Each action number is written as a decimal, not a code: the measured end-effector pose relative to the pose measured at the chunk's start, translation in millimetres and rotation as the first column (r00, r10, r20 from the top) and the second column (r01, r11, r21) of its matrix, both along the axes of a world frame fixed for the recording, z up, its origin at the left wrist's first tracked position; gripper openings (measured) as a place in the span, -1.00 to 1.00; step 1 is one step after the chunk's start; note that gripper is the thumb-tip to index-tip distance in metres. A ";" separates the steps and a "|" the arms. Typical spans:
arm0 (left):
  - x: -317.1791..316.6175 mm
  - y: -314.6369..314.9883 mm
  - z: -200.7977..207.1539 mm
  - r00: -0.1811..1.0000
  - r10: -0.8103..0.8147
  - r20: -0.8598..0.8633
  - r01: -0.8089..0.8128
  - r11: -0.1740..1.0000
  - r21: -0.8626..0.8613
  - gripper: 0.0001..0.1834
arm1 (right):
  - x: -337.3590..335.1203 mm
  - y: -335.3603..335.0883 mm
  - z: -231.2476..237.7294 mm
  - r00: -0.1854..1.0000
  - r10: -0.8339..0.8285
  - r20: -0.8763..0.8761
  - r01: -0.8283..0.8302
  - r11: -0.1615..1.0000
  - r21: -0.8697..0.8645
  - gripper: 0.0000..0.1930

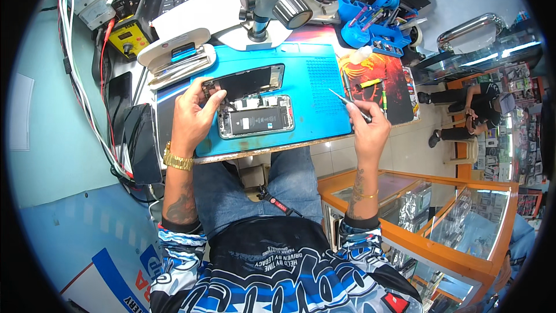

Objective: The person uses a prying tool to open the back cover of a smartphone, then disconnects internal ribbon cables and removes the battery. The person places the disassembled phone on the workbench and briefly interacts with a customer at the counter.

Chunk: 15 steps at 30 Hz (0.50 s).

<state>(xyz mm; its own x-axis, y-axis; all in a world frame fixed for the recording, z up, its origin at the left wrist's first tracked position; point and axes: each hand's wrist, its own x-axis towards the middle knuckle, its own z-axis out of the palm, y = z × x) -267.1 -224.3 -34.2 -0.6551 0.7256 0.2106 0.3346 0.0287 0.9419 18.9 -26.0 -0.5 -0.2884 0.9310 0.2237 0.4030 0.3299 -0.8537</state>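
An opened smartphone lies on a blue silicone work mat (315, 122). Its body (255, 118), with a black battery inside, rests near the mat's front edge. Just behind it, the dark screen panel (252, 83) is tilted up from the body. My left hand (197, 110) pinches the left end of this panel between thumb and fingers. Over the mat's right edge, my right hand (370, 126) grips a slim screwdriver (356, 110); its thin tip points away to the upper left, apart from the phone.
A microscope stand (258, 30) rises behind the mat. An open white case (180, 61) with tools lies at left, near a yellow-fronted bench unit (130, 40). Blue tool holders (373, 32) stand at back right. A glass display counter (428, 220) is to my right; a person (478, 107) sits beyond.
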 end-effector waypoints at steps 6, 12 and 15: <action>-1.6 0.1 -3.0 1.000 -0.009 -0.005 0.009 1.000 -0.024 -0.84 | 11.7 -0.2 -26.0 0.986 0.026 0.166 -0.074 0.953 0.293 -0.80; -3.5 -0.7 -4.6 0.999 -0.031 0.011 0.031 0.999 -0.033 -0.84 | 13.3 4.4 -18.4 0.905 0.196 0.378 -0.295 0.929 0.224 -0.70; -3.4 -0.2 -6.8 0.999 -0.032 0.018 0.032 0.999 -0.008 -0.85 | 12.0 10.0 -12.7 0.853 0.251 0.458 -0.373 0.906 0.199 -0.62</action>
